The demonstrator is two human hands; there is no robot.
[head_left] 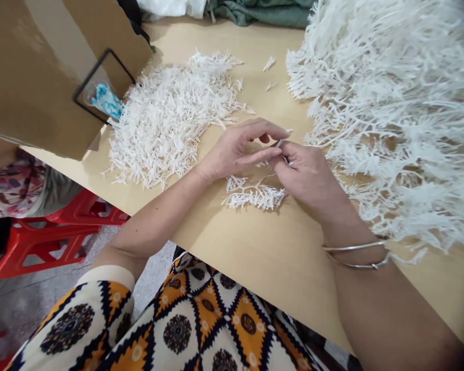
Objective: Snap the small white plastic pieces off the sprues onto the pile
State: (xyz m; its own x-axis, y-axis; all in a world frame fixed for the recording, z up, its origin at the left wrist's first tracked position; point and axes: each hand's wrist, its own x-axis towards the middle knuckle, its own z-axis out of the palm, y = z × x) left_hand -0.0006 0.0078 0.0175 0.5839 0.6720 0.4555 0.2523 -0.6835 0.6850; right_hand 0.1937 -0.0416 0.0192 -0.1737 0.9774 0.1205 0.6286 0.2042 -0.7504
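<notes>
While the right hand (pixel 308 170) is gripping a small, thin white stem (pixel 280 144), the left hand (pixel 235 147) is pinching it too; light, steady pressure should be keeping it unbent.

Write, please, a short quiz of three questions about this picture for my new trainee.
1. True or false: the left hand and the right hand meet at a thin white piece.
2. What colour are the stools? A) blue; B) red; C) green.
3. Fill in: in the picture, the larger pile of white strands lies to the ____ of the smaller pile.

Key: 1. True. 2. B. 3. Right.
</notes>
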